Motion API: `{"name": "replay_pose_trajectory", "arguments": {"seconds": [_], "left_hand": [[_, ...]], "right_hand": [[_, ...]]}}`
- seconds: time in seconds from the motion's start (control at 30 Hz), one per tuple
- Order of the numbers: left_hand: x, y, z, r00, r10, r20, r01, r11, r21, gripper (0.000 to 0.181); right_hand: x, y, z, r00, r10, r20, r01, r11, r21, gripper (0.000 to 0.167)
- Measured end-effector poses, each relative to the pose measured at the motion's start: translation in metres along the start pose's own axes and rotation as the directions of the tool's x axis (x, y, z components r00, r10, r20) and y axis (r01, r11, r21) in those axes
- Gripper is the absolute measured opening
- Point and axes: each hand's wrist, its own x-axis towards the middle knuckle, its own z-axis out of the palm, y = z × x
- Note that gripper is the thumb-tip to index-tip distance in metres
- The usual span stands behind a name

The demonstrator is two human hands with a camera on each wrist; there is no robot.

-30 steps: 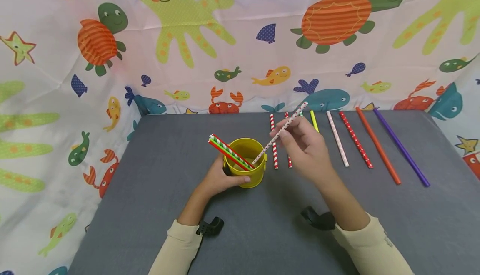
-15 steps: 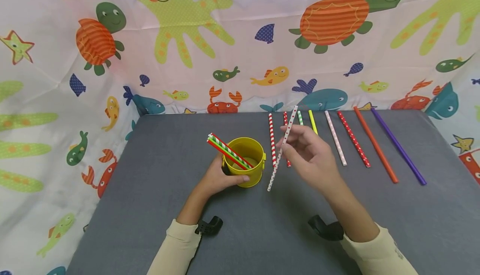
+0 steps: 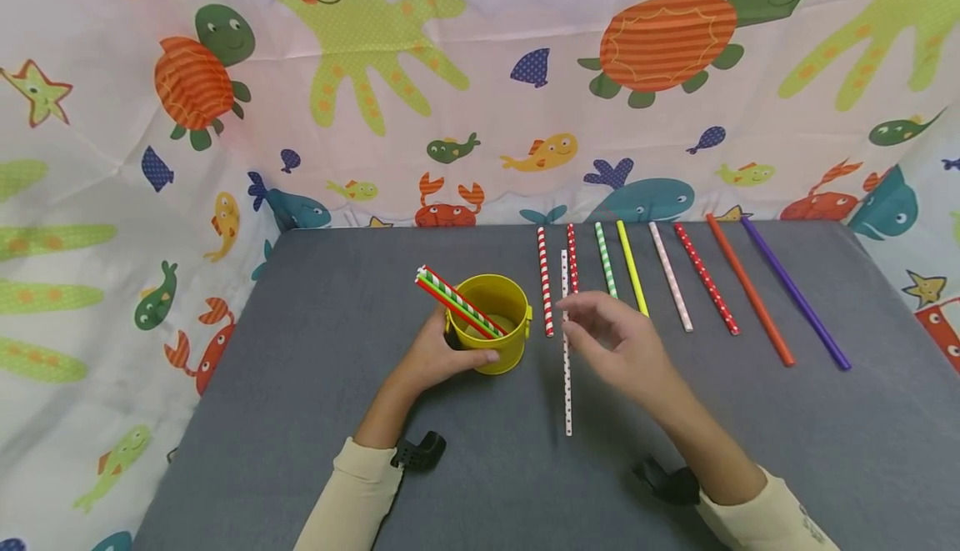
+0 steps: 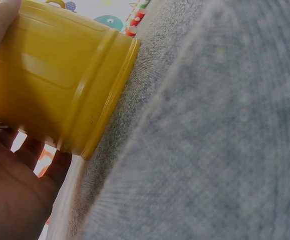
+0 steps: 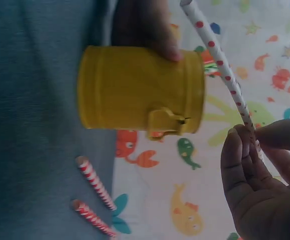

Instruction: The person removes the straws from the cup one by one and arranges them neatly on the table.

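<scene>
My left hand (image 3: 435,361) grips a small yellow bucket (image 3: 507,357), thumb along its near side and fingers round its far left. Several paper straws (image 3: 457,305), striped and plain, lean in it toward the left. To the bucket's right, my right hand (image 3: 626,347) pinches a white paper straw with red dots (image 3: 567,393) between thumb and fingers. That straw points toward the front of the table and stays apart from the bucket. In the right wrist view the held straw (image 5: 220,60) slants past the bucket's mouth. The left wrist view shows the bucket's wall and base (image 4: 74,75).
On the grey table (image 3: 322,418) a row of straws lies behind and to the right of my right hand. Among them are a red-striped straw (image 3: 544,284), a yellow straw (image 3: 630,259), an orange straw (image 3: 750,288) and a purple straw (image 3: 795,293). A sea-animal cloth (image 3: 480,76) hangs behind.
The dotted straw's lower end has come out of the bucket. My right hand has moved right and nearer, and the straw has swung to point toward me. The left hand stays on the bucket.
</scene>
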Motion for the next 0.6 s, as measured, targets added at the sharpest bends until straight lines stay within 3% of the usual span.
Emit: {"name": "replay_pose_trajectory", "arguments": {"seconds": [0.2,0.33,0.6], "left_hand": [[0.000,-0.002,-0.001,1.000,0.011,-0.007,-0.011,1.000,0.006,0.089],[0.000,-0.002,-0.001,1.000,0.016,-0.004,-0.016,1.000,0.014,0.089],[-0.001,-0.003,0.000,1.000,0.023,0.007,-0.023,1.000,0.007,0.091]], "right_hand": [[-0.010,0.012,0.003,0.993,0.086,0.076,-0.075,0.988,-0.136,0.023],[-0.014,0.021,0.006,0.981,0.119,0.155,-0.079,0.967,-0.242,0.022],[-0.021,0.038,0.013,0.922,0.170,0.347,-0.023,0.921,-0.389,0.017]]}}
